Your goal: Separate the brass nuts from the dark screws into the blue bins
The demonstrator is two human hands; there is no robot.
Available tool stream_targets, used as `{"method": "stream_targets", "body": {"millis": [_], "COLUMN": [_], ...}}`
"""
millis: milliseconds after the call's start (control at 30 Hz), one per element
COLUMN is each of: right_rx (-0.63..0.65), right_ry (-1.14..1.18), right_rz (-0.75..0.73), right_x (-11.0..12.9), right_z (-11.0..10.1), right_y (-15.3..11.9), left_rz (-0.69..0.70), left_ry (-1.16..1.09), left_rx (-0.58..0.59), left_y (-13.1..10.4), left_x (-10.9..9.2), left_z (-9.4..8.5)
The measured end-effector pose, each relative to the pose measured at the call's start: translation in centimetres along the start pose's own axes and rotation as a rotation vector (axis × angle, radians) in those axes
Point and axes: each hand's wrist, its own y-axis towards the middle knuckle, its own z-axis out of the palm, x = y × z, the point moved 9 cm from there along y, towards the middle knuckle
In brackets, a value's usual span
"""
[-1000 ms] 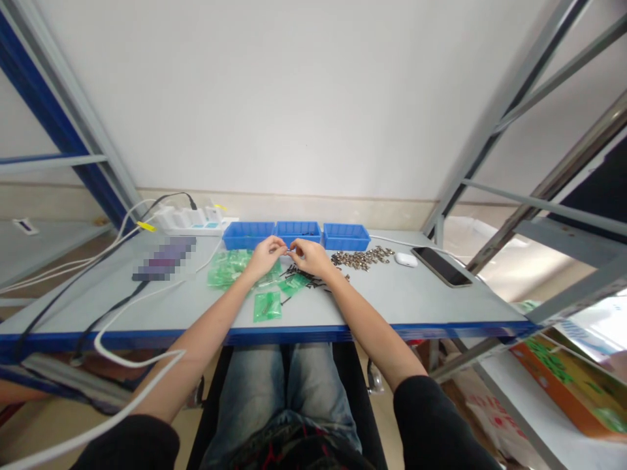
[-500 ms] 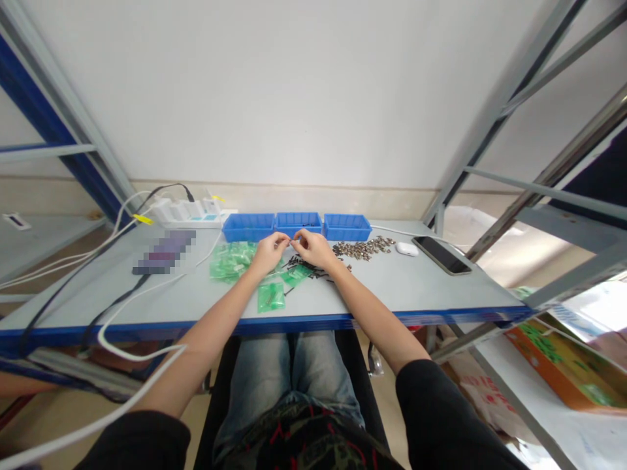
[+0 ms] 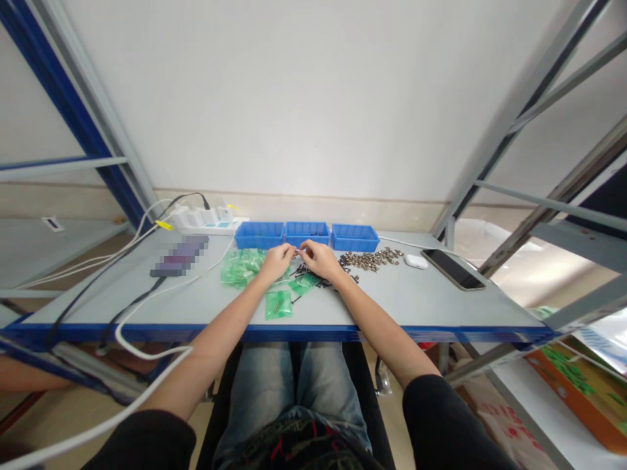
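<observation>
My left hand [image 3: 278, 262] and my right hand [image 3: 319, 259] meet fingertip to fingertip over the table, in front of the middle blue bin. Both are closed in a pinch around something too small to make out. Beneath my right hand lies a scatter of dark screws [image 3: 321, 282]. To the left of my left hand spreads a heap of green plastic bags [image 3: 240, 267]. One green bag [image 3: 304, 283] lies just under the hands, and another green bag [image 3: 279, 305], with thin pieces inside, lies flat nearer the front edge. Right of my right hand is a pile of small metal parts [image 3: 372, 259].
Three blue bins stand in a row at the back: left bin [image 3: 259, 235], middle bin [image 3: 307, 233], right bin [image 3: 355, 237]. A white earbud case [image 3: 415, 262] and a phone [image 3: 453, 269] lie right. A power strip [image 3: 206, 222], a blurred-out device [image 3: 180, 256] and a white cable [image 3: 161, 285] occupy the left.
The whole view has shifted, so everything sits slightly lower and further right. My hands stay pinched together over the same spot.
</observation>
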Motion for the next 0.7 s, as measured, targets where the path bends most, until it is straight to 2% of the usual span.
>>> {"method": "stream_targets", "body": {"millis": [200,467,700], "right_rx": [0.046,0.056,0.041], "right_ry": [-0.052,-0.085,-0.101], "right_rz": [0.0,0.012,-0.023], "right_x": [0.6,-0.2,0.6], "right_z": [0.6,1.2,1.0], "right_y": [0.1,-0.3,-0.2], "left_rz": [-0.01,-0.034,0.022], "left_ry": [-0.014,-0.121,-0.152], "left_rx": [-0.001,0.018,0.032], "left_y": [0.0,-0.2,-0.2], "left_x": [0.0,0.7,0.2], "left_z": [-0.2,0.1,-0.1]}}
